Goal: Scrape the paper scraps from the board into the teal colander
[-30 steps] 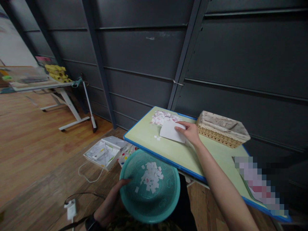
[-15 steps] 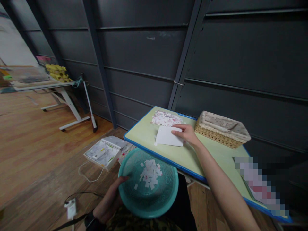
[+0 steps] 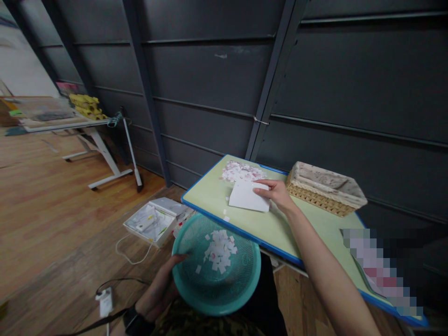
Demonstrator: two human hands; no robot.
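My left hand (image 3: 164, 282) grips the left rim of a teal plastic basin with a mesh-like wall (image 3: 241, 284), thumb over the edge. Small white paper pieces (image 3: 220, 252) lie in its bottom. Over the table, my right hand (image 3: 275, 193) pinches a flat white card (image 3: 247, 197) by its right side, fingers behind and thumb in front. Just beyond the card spreads a pile of small paper scraps (image 3: 241, 171), some with pinkish marks. A few loose scraps (image 3: 226, 218) lie between the card and the table's near edge, above the basin.
The pale yellow table (image 3: 315, 233) has a blue rim. A lined wicker basket (image 3: 322, 198) stands at its back right. An open white box (image 3: 150, 223) and a power strip (image 3: 104, 302) with cables lie on the floor at left. A dark panelled wall stands behind.
The white card in my right hand has shifted slightly right and away from the table's near edge. Loose scraps now show in front of it. My left hand keeps its hold on the basin.
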